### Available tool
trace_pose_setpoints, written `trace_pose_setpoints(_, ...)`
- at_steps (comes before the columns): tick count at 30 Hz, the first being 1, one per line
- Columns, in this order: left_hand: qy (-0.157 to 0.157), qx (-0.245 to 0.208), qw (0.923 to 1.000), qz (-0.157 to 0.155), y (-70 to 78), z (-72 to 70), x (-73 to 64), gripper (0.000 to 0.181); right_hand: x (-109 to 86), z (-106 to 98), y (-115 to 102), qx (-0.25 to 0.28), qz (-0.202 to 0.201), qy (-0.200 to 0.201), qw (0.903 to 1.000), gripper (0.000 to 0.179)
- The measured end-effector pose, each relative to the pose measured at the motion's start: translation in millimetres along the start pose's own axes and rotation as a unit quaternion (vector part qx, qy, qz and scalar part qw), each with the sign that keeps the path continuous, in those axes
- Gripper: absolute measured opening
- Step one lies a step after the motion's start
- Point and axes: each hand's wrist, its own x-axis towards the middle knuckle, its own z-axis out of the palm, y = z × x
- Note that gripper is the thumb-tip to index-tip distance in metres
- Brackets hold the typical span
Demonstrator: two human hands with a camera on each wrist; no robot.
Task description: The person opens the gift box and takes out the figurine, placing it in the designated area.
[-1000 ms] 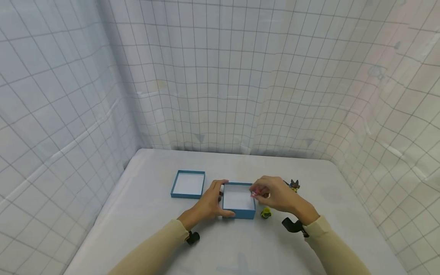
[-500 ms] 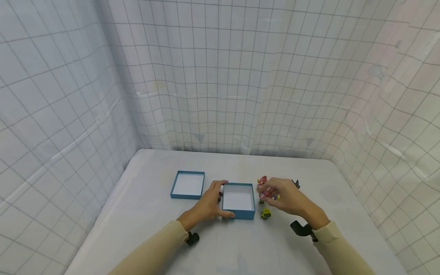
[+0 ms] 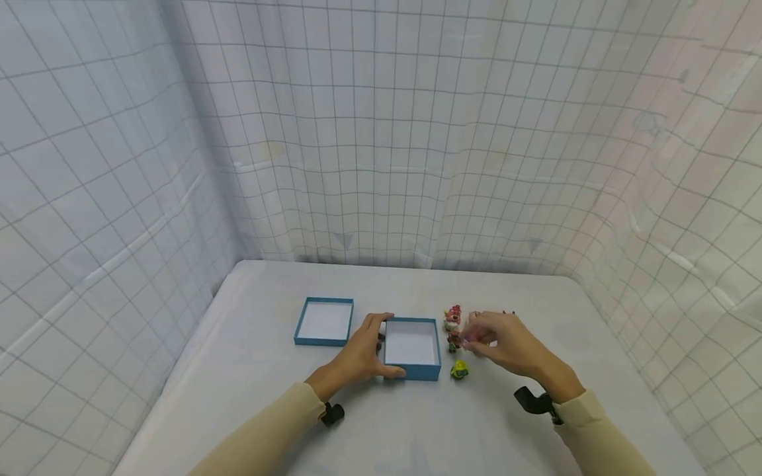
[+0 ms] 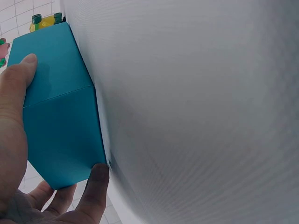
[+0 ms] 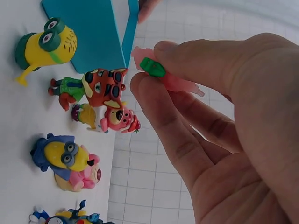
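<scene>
My left hand (image 3: pixel 357 354) holds the teal-blue box (image 3: pixel 423 372) from its left side. In the left wrist view the thumb (image 4: pixel 25 74) lies along one wall and the fingertips press the adjoining one. The box stands open-topped, its white inside bare. To its right, my right hand (image 3: pixel 506 344) pinches a small pink toy figure (image 5: pixel 180 84) with a green part between thumb and fingers. The hand covers much of that figure. Close by stand a fox figure (image 5: pixel 98 86), a yellow figure with green goggles (image 5: pixel 51 44) and a pink bear in a red hat (image 5: pixel 119 119).
Left of the box lies a shallow blue-rimmed lid (image 3: pixel 324 320), white inside up. More figures, including a blue-clad yellow one (image 5: pixel 63 154) and a pink one (image 5: pixel 88 179) behind it, stand near my right hand. Grid-patterned white curtains (image 3: pixel 381 165) enclose the table.
My right hand has moved right, from the box's right edge to over the figures, still pinching the pink figure. The fox and red-hatted figures have come into sight. My left hand stays on the box.
</scene>
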Motion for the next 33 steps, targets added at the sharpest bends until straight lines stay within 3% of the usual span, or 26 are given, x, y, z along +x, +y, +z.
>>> trace_pose_setpoints(12,-0.002,-0.007,1.0,-0.006,-0.5,-0.9,-1.6,0.123,-14.1,-5,6,0.012,0.023,0.008,0.9996,0.024)
trace_pose_setpoints(17,-0.002,-0.01,0.9999,0.003,-2.5,-1.1,-1.5,0.123,-18.7,-2,10,-0.009,0.046,-0.005,0.9989,0.033)
trace_pose_setpoints(33,-0.003,-0.016,0.9998,0.006,-0.3,-2.5,-1.3,0.123,-26.0,8,19,-0.006,0.07,-0.021,0.9973,0.018)
